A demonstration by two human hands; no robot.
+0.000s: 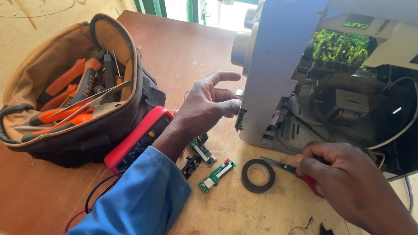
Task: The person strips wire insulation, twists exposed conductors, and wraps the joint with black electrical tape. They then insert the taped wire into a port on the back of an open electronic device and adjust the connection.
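Head view, near to far. Nearest, a blue sleeve runs up from the lower edge to the left hand. To its right on the bench, a loose red wire and a small black part lie apart from the other items.

The right hand is closed around a red-handled cutter; the tool's dark tip points left, just above a roll of black tape lying flat on the bench. Just left of the tape, small green circuit boards and a black component lie loose on the bench, which suggests that parts have already been removed from the unit. A red multimeter lies beside them, leaning against a tool bag that holds orange-handled pliers and screwdrivers.

The left hand is half open, thumb and forefinger pinching toward a small dark connector at the lower left corner of the opened grey appliance. Whether the fingers fully clamp it cannot be told.

The casing stands open at the far right, exposing a green main board, a transformer and wiring; internal work appears unfinished. The tape roll and loose boards crowd the space between the hands.
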